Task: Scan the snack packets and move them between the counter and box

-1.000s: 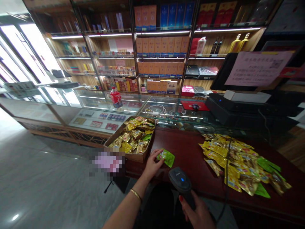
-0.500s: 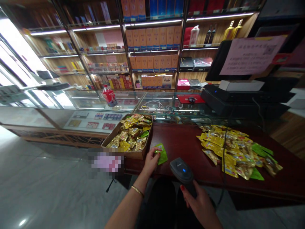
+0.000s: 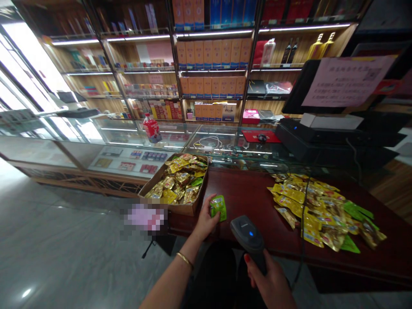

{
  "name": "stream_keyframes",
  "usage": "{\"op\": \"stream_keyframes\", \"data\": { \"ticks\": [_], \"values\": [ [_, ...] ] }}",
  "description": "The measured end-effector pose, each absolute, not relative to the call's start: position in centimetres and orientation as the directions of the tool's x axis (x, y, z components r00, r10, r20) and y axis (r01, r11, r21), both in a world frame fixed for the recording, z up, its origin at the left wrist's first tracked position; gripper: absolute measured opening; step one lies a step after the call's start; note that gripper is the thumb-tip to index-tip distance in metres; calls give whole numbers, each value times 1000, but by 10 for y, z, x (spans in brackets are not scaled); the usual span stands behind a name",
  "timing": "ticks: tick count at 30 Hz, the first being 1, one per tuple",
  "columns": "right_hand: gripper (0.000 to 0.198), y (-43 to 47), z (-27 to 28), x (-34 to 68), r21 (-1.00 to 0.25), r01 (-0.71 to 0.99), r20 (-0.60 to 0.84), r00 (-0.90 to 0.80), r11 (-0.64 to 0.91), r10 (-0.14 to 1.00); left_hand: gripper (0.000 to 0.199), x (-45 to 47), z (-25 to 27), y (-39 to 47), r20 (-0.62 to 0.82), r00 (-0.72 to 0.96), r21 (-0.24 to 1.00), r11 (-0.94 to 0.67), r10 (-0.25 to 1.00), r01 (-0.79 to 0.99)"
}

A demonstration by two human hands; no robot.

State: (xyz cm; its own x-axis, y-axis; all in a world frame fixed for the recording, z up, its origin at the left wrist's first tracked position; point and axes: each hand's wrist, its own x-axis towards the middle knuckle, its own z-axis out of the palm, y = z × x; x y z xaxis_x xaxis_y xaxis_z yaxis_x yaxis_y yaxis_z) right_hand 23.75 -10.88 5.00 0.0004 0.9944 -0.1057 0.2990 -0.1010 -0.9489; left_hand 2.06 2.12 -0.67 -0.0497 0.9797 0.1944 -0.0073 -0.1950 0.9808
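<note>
My left hand (image 3: 206, 219) grips a small green snack packet (image 3: 219, 207) by its side, above the near edge of the dark red table. In my right hand (image 3: 268, 274) is a black barcode scanner (image 3: 246, 234) with a blue light glowing on top. Its head points forward, a short way right of the packet. To the left of the packet, a cardboard box (image 3: 193, 208) holds many gold and yellow packets and a few green ones. A loose pile of similar packets (image 3: 309, 206) lies on the right of the table.
A dark cable (image 3: 305, 206) runs across the right pile. Behind the table stands a glass display counter (image 3: 180, 131) with a red-labelled bottle (image 3: 151, 128). At the back right is a monitor (image 3: 301, 88) with a pink paper sheet. Shelves of boxes line the wall.
My left hand has turned the green packet more upright, with its printed face showing. The scanner stays in my right hand, almost where it was. The view has shifted slightly.
</note>
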Motion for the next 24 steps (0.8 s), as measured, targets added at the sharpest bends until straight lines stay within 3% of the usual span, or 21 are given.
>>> {"op": "stream_keyframes", "data": {
  "ticks": [7, 12, 16, 18, 24],
  "values": [
    [59, -113, 62, 237, -956, 286, -66, 18, -68, 998, 79, 21, -5, 24, 237, -102, 969, -228, 966, 91],
    [61, -113, 63, 238, -951, 300, -86, -8, -79, 996, 79, 22, -4, 21, 192, -63, 981, -191, 979, 14],
    [64, -115, 62, 233, -948, 300, -107, 20, -108, 994, 90, 21, -8, 24, 187, -102, 978, -195, 977, -69],
    [65, -116, 60, 233, -950, 296, -90, 55, -102, 994, 92, 21, -11, 28, 129, -129, 984, -143, 983, -103],
    [62, -119, 42, 249, -960, 268, -43, 144, -80, 989, 72, 45, -14, 48, -42, -83, 999, 41, 996, -7]
  ]
}}
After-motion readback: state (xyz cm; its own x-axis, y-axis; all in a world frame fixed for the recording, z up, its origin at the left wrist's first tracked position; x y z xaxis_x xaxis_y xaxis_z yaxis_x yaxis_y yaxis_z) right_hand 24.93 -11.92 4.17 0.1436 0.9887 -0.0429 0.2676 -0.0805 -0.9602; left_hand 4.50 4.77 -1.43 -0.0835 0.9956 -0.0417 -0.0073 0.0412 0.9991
